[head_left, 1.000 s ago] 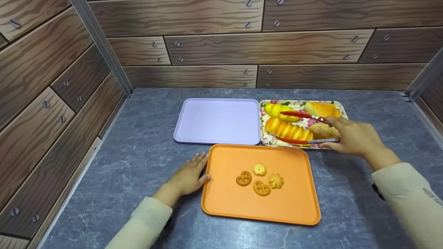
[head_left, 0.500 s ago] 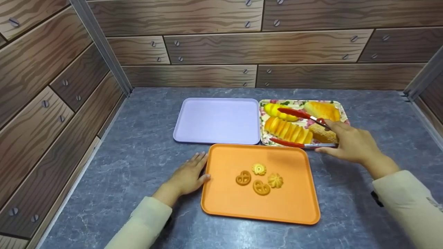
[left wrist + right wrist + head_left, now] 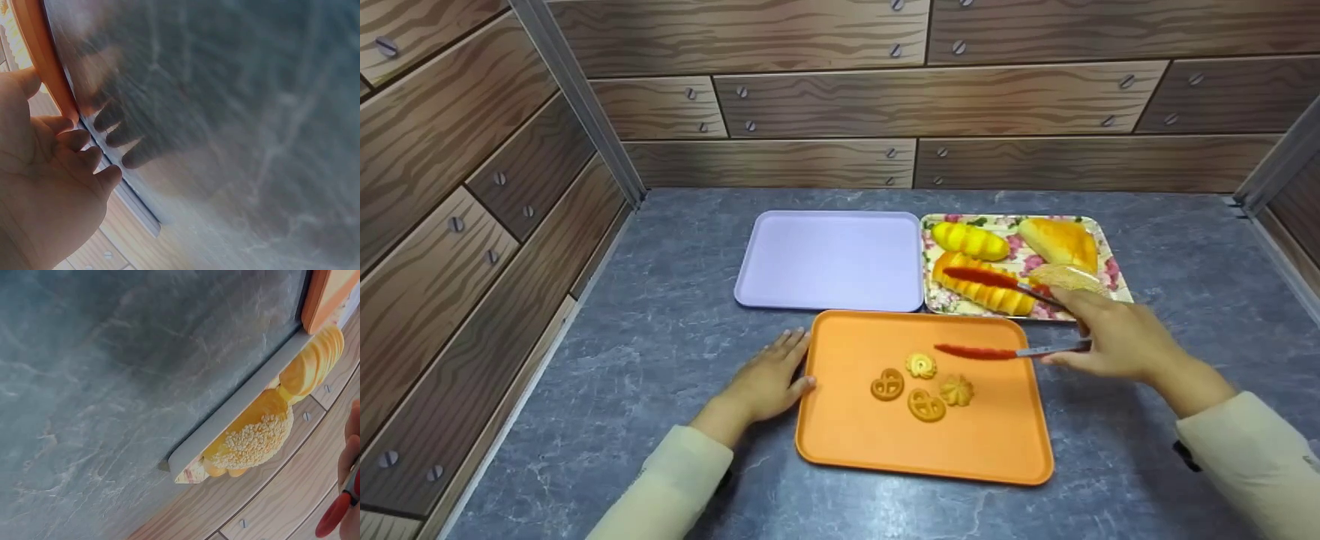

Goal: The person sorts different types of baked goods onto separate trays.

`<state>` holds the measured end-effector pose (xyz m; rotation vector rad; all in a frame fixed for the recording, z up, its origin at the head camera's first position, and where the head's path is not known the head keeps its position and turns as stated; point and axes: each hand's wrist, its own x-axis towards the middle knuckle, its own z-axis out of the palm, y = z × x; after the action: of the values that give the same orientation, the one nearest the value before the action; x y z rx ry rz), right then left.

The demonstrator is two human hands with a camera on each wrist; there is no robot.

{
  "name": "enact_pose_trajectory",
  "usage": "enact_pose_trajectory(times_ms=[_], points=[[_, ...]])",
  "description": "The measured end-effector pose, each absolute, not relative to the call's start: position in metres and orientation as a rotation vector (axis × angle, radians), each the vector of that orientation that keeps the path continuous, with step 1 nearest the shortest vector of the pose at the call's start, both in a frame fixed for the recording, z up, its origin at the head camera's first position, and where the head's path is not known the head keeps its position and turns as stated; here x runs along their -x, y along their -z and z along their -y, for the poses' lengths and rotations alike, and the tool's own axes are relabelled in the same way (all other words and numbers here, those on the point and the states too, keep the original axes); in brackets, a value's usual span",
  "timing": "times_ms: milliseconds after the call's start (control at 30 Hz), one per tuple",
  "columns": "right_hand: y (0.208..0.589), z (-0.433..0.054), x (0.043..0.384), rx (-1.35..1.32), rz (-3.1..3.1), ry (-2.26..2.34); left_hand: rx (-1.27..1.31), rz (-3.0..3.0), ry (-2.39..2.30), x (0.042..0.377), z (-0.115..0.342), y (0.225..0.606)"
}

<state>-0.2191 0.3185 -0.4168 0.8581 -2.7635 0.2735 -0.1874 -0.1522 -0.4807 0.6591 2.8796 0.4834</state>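
My right hand [image 3: 1121, 337] grips a pair of red-tipped metal tongs [image 3: 1054, 349], their arms spread wide with nothing between them. One tip hangs over the sliced bread loaf [image 3: 990, 296], the other over the orange tray [image 3: 885, 450]. My left hand [image 3: 761, 386] lies with straight fingers against the orange tray's left edge. On that tray are two pretzel-shaped cookies [image 3: 926, 405], a ring-shaped cookie [image 3: 921, 366] and a flower-shaped cookie [image 3: 957, 391]. The right wrist view shows a sesame-covered bun [image 3: 253, 439] on the floral tray, partly behind my hand in the head view.
Behind the orange tray is a bare lavender tray [image 3: 832, 259]. The floral tray [image 3: 1117, 289] beside it also carries a yellow bread roll [image 3: 969, 240] and a golden bread piece [image 3: 1061, 244]. Wood-patterned walls [image 3: 825, 105] enclose the grey table [image 3: 660, 262] at the back and sides.
My right hand has drawn the tongs toward me, off the yellow roll, and their arms have spread wider. The sesame bun and golden bread show more now. My left hand stays put.
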Motion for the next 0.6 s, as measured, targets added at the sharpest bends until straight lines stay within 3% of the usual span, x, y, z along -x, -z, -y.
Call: enact_pose_trajectory(times_ms=[600], points=[[0.427, -0.333, 0.201, -1.091, 2.846, -0.274, -0.665, -2.886, -0.482, 0.187, 0.153, 0.481]])
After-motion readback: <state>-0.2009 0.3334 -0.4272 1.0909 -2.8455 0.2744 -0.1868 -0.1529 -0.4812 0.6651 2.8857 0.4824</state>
